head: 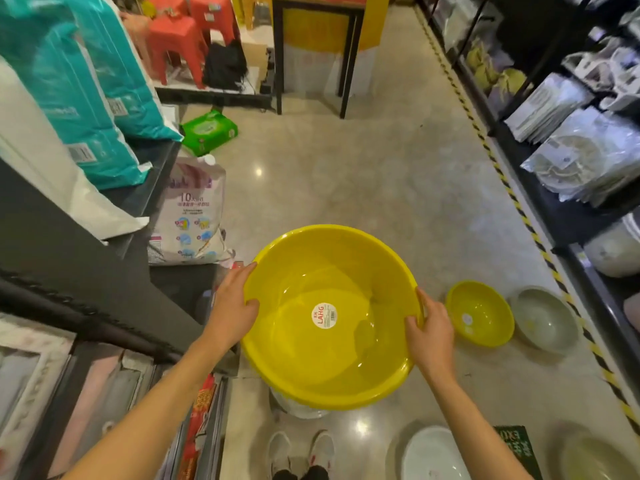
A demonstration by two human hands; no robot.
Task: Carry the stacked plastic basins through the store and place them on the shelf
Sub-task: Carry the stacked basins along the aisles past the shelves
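1. Two hands hold the yellow basin stack above the floor, in the aisle.
2. Left hand: grip clamped on the left rim, thumb inside.
3. Right hand: grip clamped on the right rim.
4. A small yellow basin and a grey basin lie on the floor, right of the stack.

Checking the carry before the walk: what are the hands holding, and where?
Both hands, left and right, hold the yellow basin by opposite sides of its rim.
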